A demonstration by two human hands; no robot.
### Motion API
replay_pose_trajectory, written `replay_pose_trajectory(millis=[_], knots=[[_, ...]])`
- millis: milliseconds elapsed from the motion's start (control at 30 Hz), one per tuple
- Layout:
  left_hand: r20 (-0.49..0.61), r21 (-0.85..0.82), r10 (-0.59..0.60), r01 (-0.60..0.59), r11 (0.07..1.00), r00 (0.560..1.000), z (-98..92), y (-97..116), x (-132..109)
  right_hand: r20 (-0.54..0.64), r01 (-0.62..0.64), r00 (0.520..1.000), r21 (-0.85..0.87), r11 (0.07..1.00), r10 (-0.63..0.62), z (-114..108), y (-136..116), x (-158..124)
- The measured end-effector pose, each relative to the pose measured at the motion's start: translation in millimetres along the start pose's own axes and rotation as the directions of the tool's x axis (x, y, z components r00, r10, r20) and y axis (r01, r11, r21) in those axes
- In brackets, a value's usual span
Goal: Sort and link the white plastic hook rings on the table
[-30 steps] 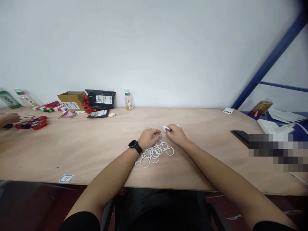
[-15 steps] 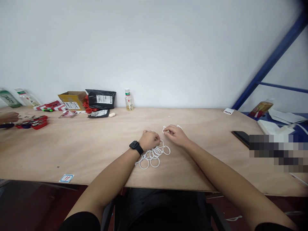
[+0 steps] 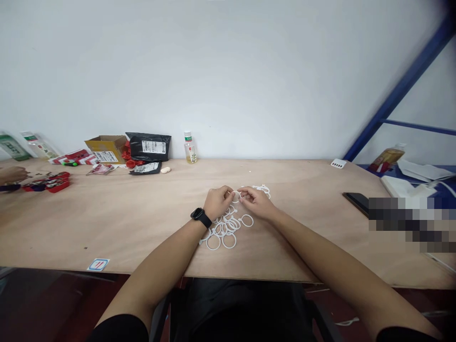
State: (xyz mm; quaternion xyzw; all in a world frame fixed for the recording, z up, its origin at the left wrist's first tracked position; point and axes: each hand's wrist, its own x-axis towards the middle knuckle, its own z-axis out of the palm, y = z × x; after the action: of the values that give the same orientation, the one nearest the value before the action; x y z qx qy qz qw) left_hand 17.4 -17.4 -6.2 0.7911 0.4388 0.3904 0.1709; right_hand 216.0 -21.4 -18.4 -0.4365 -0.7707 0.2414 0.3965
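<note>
Between my two hands is a white curtain ring (image 3: 236, 192), held up just above the table. My left hand (image 3: 217, 202), with a black watch at the wrist, pinches its left side between thumb and fingers. The fingertips of my right hand (image 3: 259, 202) close on its right side. Below and partly under my left hand lies a loose pile of white curtain rings (image 3: 232, 225), each with a small eyelet. Behind my right hand sits a smaller cluster of similar rings (image 3: 265, 189), partly hidden by that hand.
Along the wall stand a cardboard box (image 3: 107, 148), a black plastic parcel (image 3: 151, 146) and a drink bottle (image 3: 190, 148). Far left, another person's hand (image 3: 12, 175) is beside red items (image 3: 59, 182). A phone (image 3: 355, 202) lies at right, near a blue metal frame (image 3: 395, 90).
My left hand has risen from the pile, moving away from me, and now holds a ring. My right hand has shifted slightly left and nearer to it, uncovering more of the far cluster.
</note>
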Motion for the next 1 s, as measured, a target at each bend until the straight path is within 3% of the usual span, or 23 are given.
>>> replay_pose_trajectory(millis=[133,200,300,433,800,1000], knots=[[0.013,-0.089,0.039,-0.038,0.995,0.999,0.3,2.6,0.1,0.016,-0.145,0.989,0.316,0.938,0.147,4.4,9.1,5.0],[-0.008,-0.124,0.042,-0.043,0.991,0.999,0.4,4.1,-0.1,0.064,-0.182,0.983,0.386,0.904,0.170,4.1,9.8,6.7],[-0.047,-0.184,0.041,-0.049,0.982,0.998,0.4,5.3,-0.4,0.130,-0.175,0.982,0.353,0.919,0.137,2.8,6.8,7.3],[-0.055,-0.151,0.051,-0.059,0.987,0.997,0.3,4.8,-0.1,0.050,-0.143,0.990,0.371,0.918,0.134,1.1,2.0,7.0],[0.061,-0.033,0.033,-0.031,0.999,0.998,2.2,-1.4,0.4,0.058,-0.159,0.987,0.448,0.880,0.148,-2.3,2.9,7.8],[0.128,0.077,0.094,-0.104,0.992,0.987,1.2,1.6,-0.3,0.012,-0.168,0.984,0.425,0.890,0.180,-0.7,8.6,8.2]])
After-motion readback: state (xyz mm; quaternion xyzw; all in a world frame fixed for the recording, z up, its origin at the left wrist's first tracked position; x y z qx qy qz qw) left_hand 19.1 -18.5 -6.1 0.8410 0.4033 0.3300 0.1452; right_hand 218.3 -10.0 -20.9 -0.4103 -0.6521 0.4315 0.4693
